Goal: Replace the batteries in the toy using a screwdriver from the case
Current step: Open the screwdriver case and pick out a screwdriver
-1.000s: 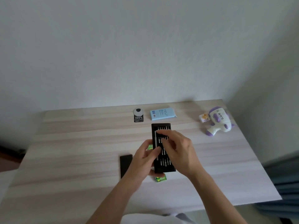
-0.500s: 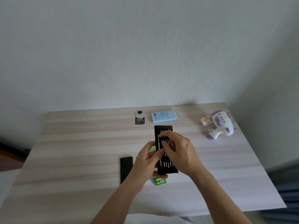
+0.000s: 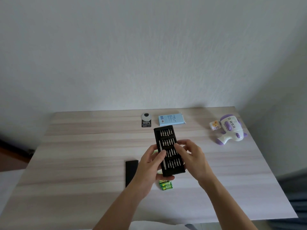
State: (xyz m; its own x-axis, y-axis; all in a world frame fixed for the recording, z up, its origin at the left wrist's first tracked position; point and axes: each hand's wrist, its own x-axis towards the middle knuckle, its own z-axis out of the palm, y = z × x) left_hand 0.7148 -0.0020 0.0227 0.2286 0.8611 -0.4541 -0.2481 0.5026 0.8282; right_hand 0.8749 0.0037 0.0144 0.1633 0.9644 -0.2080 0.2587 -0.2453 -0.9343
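An open black screwdriver case (image 3: 167, 138) with rows of silver bits lies at the table's middle, tilted slightly. My left hand (image 3: 150, 166) grips its near left edge, thumb under the bottom corner. A silver screwdriver handle (image 3: 162, 156) lies along the case's left side, partly under my left fingers. My right hand (image 3: 192, 156) rests on the right side of the case, fingertips on the bits in the middle rows. A white and purple toy gun (image 3: 230, 130) lies at the far right. A green battery pack (image 3: 165, 185) sits just below the case.
The black case lid (image 3: 131, 171) lies left of my left hand. A light blue box (image 3: 171, 119) and a small black and white tag (image 3: 146, 121) sit at the back of the wooden table (image 3: 83, 155). A small cube (image 3: 214, 125) lies beside the toy.
My right hand has slid from the upper bit rows down and right to the middle rows, uncovering the top of the case. The left hand keeps its hold.
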